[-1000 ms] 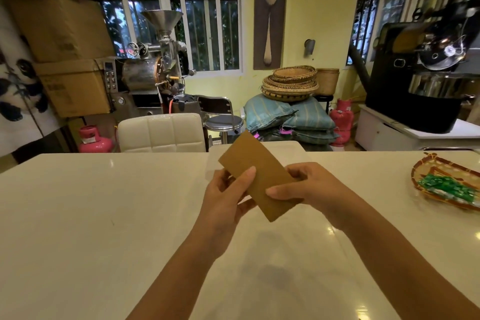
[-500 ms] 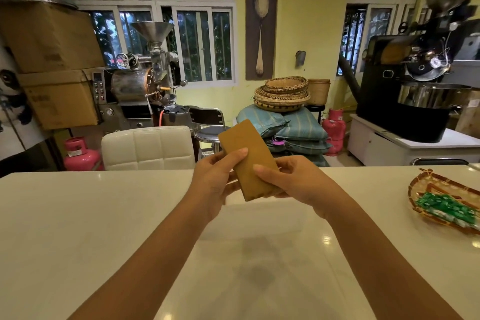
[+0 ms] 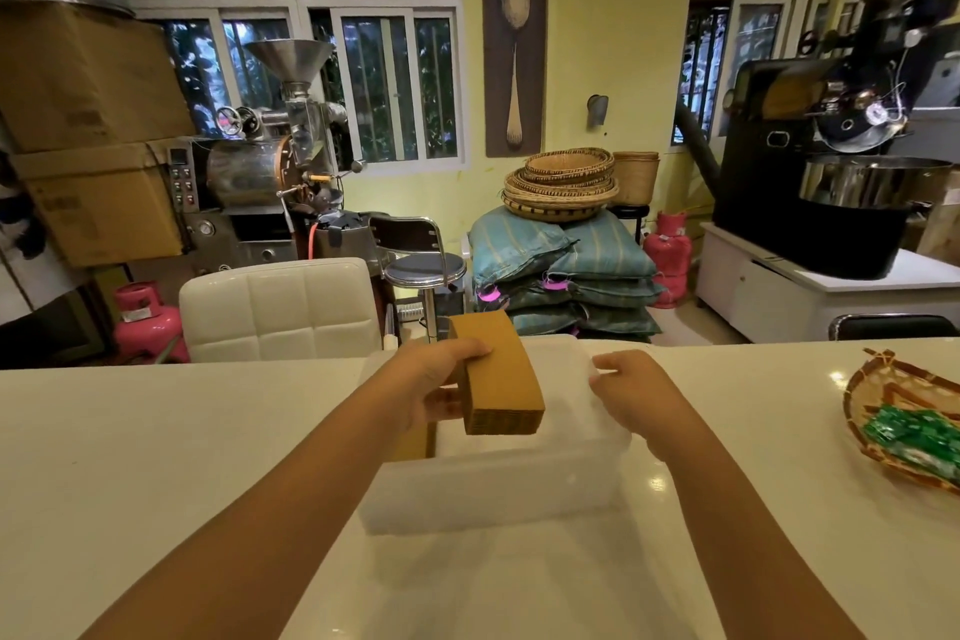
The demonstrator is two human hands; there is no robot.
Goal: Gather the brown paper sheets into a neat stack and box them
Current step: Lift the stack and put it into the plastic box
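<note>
My left hand (image 3: 441,379) grips a thick, squared-up stack of brown paper sheets (image 3: 501,379) from its left side. It holds the stack level just above a translucent white plastic box (image 3: 493,494) on the white table (image 3: 156,457). More brown paper (image 3: 413,442) shows inside the box at its left end, under my left hand. My right hand (image 3: 639,395) is off the stack, its fingers curled at the box's far right rim. Whether it grips the rim is unclear.
A woven basket (image 3: 862,411) with green packets (image 3: 914,437) lies at the table's right edge. A white padded chair (image 3: 280,312) stands behind the table's far edge, in front of machines, sacks and boxes.
Both hands held the brown stack upright before. Now only my left hand holds it, laid flat and lowered over the plastic box. My right hand has let go and moved right.
</note>
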